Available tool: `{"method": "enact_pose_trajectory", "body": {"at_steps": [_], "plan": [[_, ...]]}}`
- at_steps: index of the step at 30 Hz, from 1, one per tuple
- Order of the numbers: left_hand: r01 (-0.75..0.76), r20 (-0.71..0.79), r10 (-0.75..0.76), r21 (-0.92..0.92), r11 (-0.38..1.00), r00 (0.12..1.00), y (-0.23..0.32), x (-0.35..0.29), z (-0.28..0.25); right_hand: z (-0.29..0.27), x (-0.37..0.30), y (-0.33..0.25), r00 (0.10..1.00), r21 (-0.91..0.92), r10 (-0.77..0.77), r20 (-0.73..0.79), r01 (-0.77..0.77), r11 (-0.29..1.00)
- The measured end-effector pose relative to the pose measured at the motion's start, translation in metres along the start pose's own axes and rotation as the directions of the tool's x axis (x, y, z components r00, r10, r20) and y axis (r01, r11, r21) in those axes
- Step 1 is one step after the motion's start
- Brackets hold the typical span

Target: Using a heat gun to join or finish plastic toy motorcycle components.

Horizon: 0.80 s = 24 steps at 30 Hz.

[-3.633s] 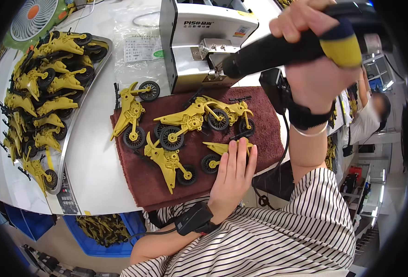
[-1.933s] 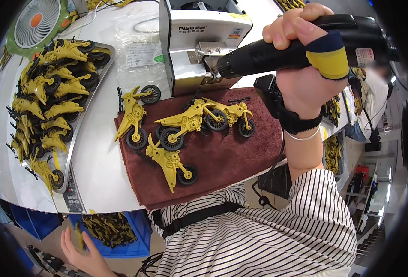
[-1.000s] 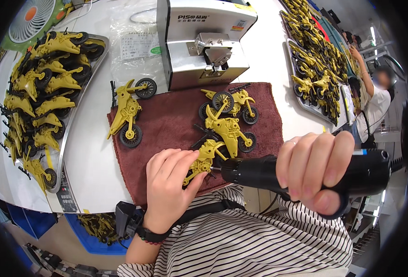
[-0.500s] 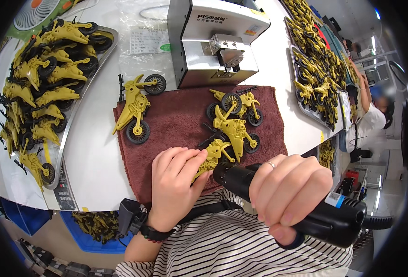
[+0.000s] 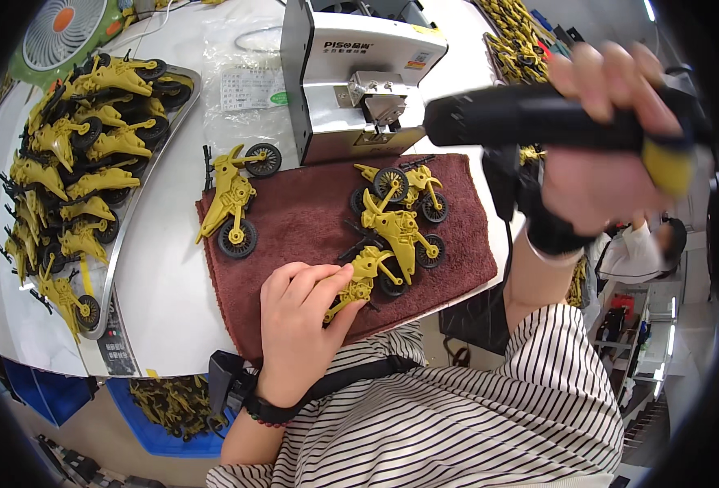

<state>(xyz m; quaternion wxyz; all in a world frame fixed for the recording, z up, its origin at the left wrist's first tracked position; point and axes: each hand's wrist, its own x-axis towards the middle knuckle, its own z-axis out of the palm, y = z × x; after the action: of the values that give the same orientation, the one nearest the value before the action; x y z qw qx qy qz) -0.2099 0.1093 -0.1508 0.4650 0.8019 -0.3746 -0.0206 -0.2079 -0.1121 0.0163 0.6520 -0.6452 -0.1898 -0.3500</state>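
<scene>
My left hand rests at the near edge of a maroon towel. Its fingers and thumb close round a yellow toy motorcycle, partly hidden by the hand. Up at the right, my right hand, smeared by motion, grips a thick black handheld power screwdriver, whose tip end points left toward the metal front of a screw-feeding machine. Just beyond the held toy, another yellow toy motorcycle overlaps a further one. A separate toy motorcycle lies on the towel's left side.
A metal tray heaped with yellow toy motorcycles stands at the left, beside a green and white fan. More toys are piled at the far right. A blue bin of yellow parts sits below the table. A plastic bag lies by the machine.
My right hand has lifted the power screwdriver from beside the held toy up and to the right, near the machine. My left hand still holds the toy. The view has shifted slightly.
</scene>
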Motion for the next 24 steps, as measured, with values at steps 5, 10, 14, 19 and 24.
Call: {"method": "enact_pose_trajectory", "body": {"at_steps": [5, 10, 14, 19, 24], "plan": [[0.024, 0.007, -0.024, 0.004, 1.0, 1.0, -0.007, -0.003, 0.0, 0.037, 0.007, 0.047, 0.95, -0.12, -0.1, -0.296, 0.066, 0.991], [-0.019, -0.009, 0.019, 0.003, 1.0, 1.0, -0.009, -0.004, 0.0, 0.037, 0.003, 0.057, 0.957, -0.113, -0.058, -0.285, 0.026, 0.993], [-0.004, 0.001, 0.004, 0.006, 1.0, 1.0, -0.01, -0.005, 0.0, 0.009, 0.001, 0.041, 0.99, 0.011, 0.129, -0.059, -0.129, 0.992], [-0.004, -0.026, 0.004, -0.007, 1.0, 1.0, -0.006, 0.0, 0.001, 0.029, 0.006, 0.059, 0.957, -0.147, -0.112, -0.269, 0.074, 0.986], [0.009, -0.016, -0.009, -0.004, 1.0, 1.0, -0.009, -0.005, -0.002, 0.018, 0.007, 0.047, 0.985, 0.0, 0.17, 0.004, -0.17, 0.985]]}}
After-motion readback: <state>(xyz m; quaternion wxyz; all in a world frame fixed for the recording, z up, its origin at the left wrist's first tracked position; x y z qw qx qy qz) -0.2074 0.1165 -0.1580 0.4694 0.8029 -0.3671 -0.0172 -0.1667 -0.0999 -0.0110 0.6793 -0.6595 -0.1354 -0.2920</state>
